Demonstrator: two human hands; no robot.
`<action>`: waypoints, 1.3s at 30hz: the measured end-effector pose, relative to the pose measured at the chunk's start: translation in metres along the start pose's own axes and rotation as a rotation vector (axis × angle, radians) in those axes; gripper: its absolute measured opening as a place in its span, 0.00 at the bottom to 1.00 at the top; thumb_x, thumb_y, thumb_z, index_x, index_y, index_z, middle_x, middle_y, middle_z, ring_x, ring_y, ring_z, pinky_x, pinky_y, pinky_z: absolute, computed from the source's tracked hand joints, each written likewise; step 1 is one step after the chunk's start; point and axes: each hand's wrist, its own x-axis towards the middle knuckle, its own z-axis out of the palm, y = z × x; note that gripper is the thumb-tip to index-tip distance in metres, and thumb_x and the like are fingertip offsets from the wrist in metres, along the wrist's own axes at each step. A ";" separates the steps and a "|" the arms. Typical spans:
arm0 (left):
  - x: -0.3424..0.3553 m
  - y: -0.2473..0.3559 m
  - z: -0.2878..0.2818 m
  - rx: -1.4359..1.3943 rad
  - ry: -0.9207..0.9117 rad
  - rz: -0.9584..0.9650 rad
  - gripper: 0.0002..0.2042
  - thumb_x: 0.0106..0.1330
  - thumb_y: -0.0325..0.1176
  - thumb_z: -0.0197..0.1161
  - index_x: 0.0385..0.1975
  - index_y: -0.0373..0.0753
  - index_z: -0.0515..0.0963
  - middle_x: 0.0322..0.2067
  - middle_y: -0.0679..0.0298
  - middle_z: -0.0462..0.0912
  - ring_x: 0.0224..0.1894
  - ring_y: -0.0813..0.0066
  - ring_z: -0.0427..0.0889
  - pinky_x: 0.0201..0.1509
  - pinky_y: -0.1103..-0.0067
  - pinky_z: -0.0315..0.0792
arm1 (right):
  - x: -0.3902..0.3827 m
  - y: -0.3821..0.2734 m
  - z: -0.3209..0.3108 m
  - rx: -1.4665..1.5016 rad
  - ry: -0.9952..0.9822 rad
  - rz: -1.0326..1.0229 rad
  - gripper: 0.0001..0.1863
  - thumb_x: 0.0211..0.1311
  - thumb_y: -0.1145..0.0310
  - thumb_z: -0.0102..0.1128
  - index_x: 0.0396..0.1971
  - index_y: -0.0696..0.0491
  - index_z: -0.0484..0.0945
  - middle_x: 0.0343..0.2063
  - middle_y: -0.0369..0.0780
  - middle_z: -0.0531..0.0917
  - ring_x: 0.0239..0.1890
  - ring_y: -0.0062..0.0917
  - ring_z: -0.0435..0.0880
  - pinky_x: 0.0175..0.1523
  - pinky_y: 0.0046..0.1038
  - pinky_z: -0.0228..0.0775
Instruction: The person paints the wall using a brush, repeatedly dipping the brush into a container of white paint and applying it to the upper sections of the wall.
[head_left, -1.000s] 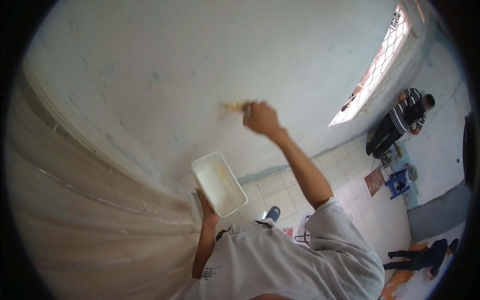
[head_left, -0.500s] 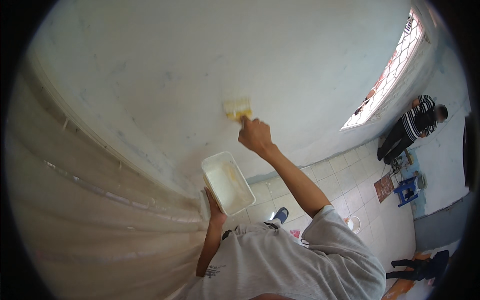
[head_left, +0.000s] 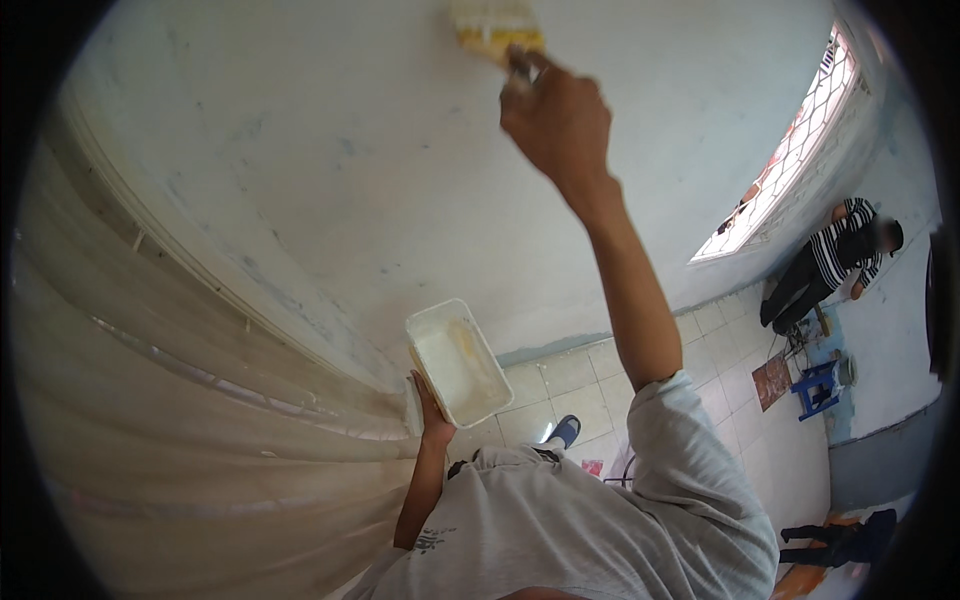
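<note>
From my end, I have the right hand (head_left: 562, 122) pinching the brush (head_left: 503, 40) high at the wall (head_left: 320, 210) and the left hand (head_left: 434, 408) gripping the tray (head_left: 431, 345) well below, so I should apply light, even pressure and hold the tray level.

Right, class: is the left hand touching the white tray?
Touching: the head view shows the left hand pressed against the lower-left side of the white tray, with no gap between them.
</note>
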 end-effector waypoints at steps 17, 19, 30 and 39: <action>-0.002 0.000 0.008 0.080 0.055 0.053 0.38 0.73 0.68 0.37 0.75 0.50 0.50 0.70 0.70 0.59 0.71 0.70 0.61 0.73 0.68 0.60 | -0.023 0.012 0.003 -0.094 -0.251 0.076 0.19 0.55 0.63 0.59 0.46 0.50 0.85 0.28 0.49 0.86 0.38 0.46 0.84 0.48 0.43 0.77; -0.002 0.001 0.015 0.078 0.035 0.022 0.38 0.73 0.68 0.37 0.75 0.51 0.49 0.70 0.70 0.58 0.71 0.70 0.61 0.73 0.68 0.60 | 0.003 0.001 -0.013 0.003 0.042 0.006 0.22 0.55 0.64 0.59 0.50 0.50 0.84 0.21 0.47 0.85 0.31 0.44 0.85 0.42 0.42 0.77; 0.000 -0.001 0.006 0.035 0.017 0.029 0.37 0.74 0.67 0.34 0.77 0.53 0.41 0.74 0.70 0.51 0.74 0.68 0.55 0.77 0.66 0.54 | -0.182 0.099 0.131 -0.202 -0.669 0.111 0.22 0.46 0.67 0.62 0.45 0.56 0.78 0.29 0.52 0.84 0.33 0.45 0.86 0.39 0.45 0.79; 0.008 -0.006 0.009 0.048 0.087 -0.007 0.40 0.71 0.71 0.34 0.76 0.52 0.49 0.74 0.71 0.54 0.74 0.66 0.57 0.75 0.64 0.55 | -0.024 0.087 0.005 -0.139 -0.305 0.188 0.17 0.55 0.60 0.59 0.43 0.50 0.86 0.31 0.50 0.85 0.39 0.46 0.85 0.46 0.44 0.78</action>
